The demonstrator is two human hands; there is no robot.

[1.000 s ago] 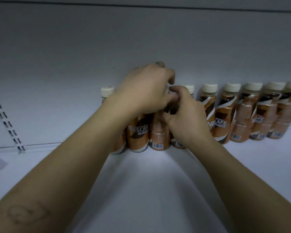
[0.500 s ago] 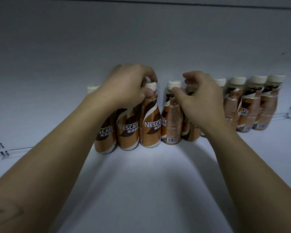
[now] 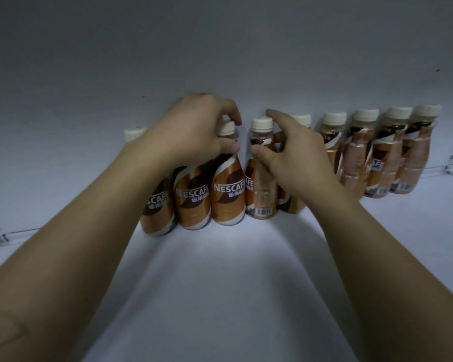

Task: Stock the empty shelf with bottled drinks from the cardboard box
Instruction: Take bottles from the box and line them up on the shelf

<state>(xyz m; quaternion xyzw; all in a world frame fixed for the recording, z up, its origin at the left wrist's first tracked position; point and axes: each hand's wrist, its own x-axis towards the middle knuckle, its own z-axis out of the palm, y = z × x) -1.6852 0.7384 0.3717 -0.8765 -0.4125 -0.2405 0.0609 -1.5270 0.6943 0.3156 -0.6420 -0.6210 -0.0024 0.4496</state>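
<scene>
Shelf (image 3: 220, 283): bare white board in front; no box in view.
Left hand (image 3: 194, 131): over the neck of the third bottle (image 3: 226, 189), thumb and fingers curled round below its cap; grip looks closed on it.
Right hand (image 3: 296, 158): at the fourth bottle (image 3: 261, 184), fingers half open, thumb touching its shoulder, not clasping.
Bottles: upright, axes vertical, one row along the back wall (image 3: 220, 48), directly beyond both hands; likely label-facing adjustment.
</scene>
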